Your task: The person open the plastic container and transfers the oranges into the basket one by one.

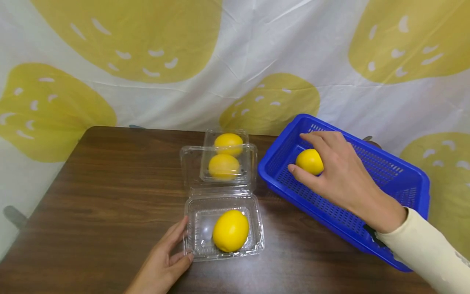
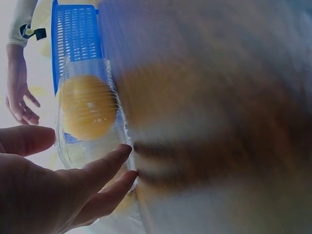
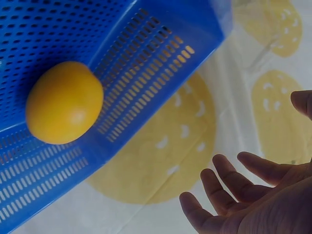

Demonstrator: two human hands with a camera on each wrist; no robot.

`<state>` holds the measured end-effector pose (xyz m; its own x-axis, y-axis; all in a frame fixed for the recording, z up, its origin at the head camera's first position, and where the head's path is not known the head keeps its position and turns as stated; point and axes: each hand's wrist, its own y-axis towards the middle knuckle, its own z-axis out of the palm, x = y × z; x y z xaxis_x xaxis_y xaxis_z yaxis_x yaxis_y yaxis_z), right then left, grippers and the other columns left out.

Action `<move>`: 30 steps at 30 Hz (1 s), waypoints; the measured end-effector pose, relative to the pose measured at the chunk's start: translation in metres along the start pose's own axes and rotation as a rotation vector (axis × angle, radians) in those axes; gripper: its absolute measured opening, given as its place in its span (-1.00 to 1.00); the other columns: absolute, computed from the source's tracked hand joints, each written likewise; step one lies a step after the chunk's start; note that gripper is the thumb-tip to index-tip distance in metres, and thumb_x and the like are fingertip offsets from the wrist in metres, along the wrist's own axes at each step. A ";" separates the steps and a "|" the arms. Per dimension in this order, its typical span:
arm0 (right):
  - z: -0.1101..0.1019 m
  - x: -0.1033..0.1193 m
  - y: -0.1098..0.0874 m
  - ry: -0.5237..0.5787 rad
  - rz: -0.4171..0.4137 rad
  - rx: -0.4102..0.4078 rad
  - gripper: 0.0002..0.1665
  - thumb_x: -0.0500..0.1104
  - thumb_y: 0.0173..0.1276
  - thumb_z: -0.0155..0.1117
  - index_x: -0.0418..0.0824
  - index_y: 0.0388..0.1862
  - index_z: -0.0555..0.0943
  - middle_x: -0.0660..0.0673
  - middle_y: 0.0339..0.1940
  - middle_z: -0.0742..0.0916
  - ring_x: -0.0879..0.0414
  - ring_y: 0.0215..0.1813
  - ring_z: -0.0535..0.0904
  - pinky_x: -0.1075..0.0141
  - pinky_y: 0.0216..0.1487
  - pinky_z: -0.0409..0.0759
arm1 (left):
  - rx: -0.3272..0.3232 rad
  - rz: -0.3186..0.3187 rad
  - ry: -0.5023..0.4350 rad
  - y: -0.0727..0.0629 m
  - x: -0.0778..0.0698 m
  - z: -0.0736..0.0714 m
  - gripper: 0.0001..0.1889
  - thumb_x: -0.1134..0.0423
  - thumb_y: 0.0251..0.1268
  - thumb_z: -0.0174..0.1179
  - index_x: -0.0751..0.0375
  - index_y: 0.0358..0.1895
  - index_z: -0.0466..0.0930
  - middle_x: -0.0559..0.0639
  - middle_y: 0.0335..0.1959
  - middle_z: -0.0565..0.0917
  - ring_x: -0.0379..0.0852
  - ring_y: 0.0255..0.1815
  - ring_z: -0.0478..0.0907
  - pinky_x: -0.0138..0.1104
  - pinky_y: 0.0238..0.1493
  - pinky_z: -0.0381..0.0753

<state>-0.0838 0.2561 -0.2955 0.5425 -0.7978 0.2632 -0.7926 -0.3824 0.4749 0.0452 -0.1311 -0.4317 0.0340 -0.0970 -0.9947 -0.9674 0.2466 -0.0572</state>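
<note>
My left hand [image 1: 163,255] rests at the left side of a clear plastic clamshell box [image 1: 200,206], its fairly straight fingertips by the wall and thumb near the front corner. The hinged lid stands raised at the back, and one yellow lemon [image 1: 230,231] lies in the right half of the box. Over the blue basket [image 1: 271,179] my right hand [image 1: 339,171] hovers, its fingers spread. Below it a single lemon [image 3: 64,102] lies against the basket's end. In the right wrist view a gap shows between that lemon and the right hand [image 3: 253,195].
Behind the raised lid stands a second clear box [image 1: 203,173] with two lemons [image 1: 228,143] inside. Everything sits on a dark wooden table [image 1: 110,196]. A white cloth [image 1: 165,106] with yellow prints hangs along the table's back edge.
</note>
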 end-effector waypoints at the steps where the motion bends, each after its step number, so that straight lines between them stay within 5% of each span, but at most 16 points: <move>1: 0.000 0.002 0.000 0.004 -0.012 -0.006 -0.13 0.07 0.25 0.62 -0.39 0.40 0.63 -0.39 0.29 0.71 -0.38 0.35 0.54 -0.35 0.35 0.50 | 0.000 0.000 -0.003 0.000 0.000 0.000 -0.06 0.70 0.29 0.31 0.43 0.73 0.12 0.48 0.73 0.13 0.59 0.59 0.29 -0.19 0.28 0.72; 23: 0.009 0.033 -0.013 0.030 -0.134 -0.003 -0.15 0.15 0.30 0.51 -0.39 0.38 0.62 -0.30 0.21 0.71 -0.31 0.27 0.55 -0.25 0.22 0.52 | 0.008 -0.002 -0.010 0.000 0.000 0.001 -0.06 0.70 0.29 0.31 0.46 0.73 0.10 0.49 0.74 0.09 0.61 0.61 0.25 -0.19 0.29 0.71; 30: 0.019 0.036 -0.018 0.028 -0.138 0.028 -0.14 0.14 0.27 0.56 -0.39 0.37 0.63 -0.29 0.20 0.71 -0.31 0.30 0.57 -0.24 0.38 0.50 | 0.008 -0.006 -0.011 0.000 0.000 0.001 -0.06 0.70 0.29 0.31 0.46 0.73 0.10 0.49 0.74 0.09 0.60 0.61 0.25 -0.19 0.29 0.71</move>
<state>-0.0547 0.2252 -0.3105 0.6543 -0.7233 0.2207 -0.7170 -0.5007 0.4849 0.0453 -0.1298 -0.4315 0.0424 -0.0879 -0.9952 -0.9653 0.2535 -0.0635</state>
